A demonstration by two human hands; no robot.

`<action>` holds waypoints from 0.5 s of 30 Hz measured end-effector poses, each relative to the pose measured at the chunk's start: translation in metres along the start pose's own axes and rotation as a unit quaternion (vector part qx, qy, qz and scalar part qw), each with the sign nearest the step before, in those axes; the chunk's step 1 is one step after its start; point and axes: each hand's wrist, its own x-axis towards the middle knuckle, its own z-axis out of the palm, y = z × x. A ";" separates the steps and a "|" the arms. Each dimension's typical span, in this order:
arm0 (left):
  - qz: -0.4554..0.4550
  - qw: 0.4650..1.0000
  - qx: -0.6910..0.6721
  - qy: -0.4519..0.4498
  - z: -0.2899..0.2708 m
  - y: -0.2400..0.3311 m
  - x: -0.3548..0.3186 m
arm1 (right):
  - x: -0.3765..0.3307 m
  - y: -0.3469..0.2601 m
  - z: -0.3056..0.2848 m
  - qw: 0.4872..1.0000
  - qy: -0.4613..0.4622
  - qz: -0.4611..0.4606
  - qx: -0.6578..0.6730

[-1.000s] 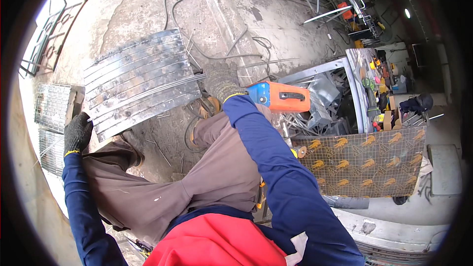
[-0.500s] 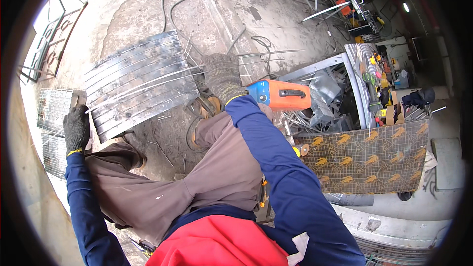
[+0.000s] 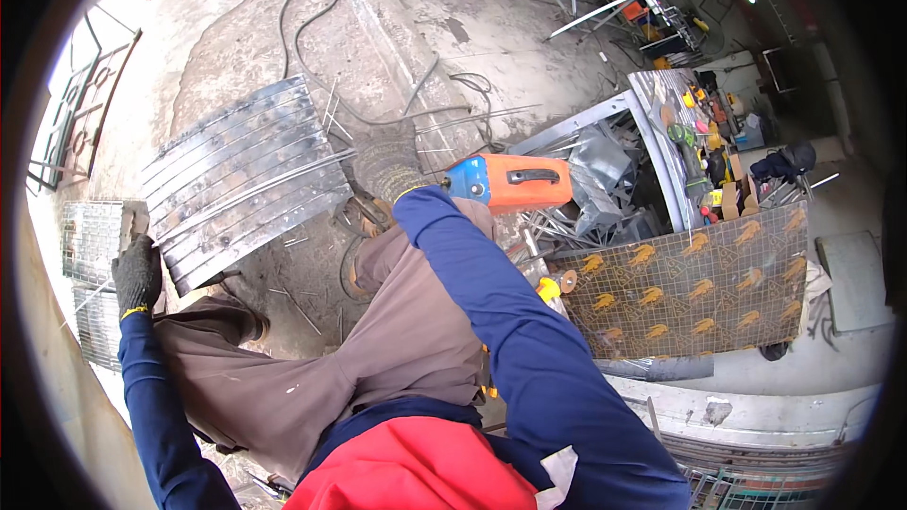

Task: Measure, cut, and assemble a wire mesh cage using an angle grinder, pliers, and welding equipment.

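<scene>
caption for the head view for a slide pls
Gloved right hand on thin rods over a ribbed metal sheet; gloved left hand at its edge.

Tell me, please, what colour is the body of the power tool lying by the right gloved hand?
Orange, with a blue front end, on the power tool; seen in the head view.

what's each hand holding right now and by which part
The left hand rests at the lower left corner of the ribbed metal sheet. The right hand is at its right edge among thin rods; its grip cannot be told.
</scene>
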 end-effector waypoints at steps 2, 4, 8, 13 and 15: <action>0.003 0.997 0.007 0.080 -0.006 -0.017 -0.003 | -0.006 -0.011 -0.011 0.997 0.059 -0.044 0.034; 0.015 0.992 0.001 0.128 -0.006 -0.013 0.002 | -0.007 -0.004 -0.009 0.995 0.088 -0.045 0.027; -0.061 0.997 0.044 -0.002 0.010 -0.004 0.003 | -0.017 -0.008 0.002 0.998 0.050 -0.030 -0.016; -0.069 0.997 0.032 -0.023 0.013 -0.006 0.003 | -0.011 -0.014 0.001 0.999 0.034 -0.022 0.017; -0.072 0.996 0.032 -0.032 0.009 -0.003 0.000 | -0.010 -0.013 0.003 0.999 0.032 -0.022 0.016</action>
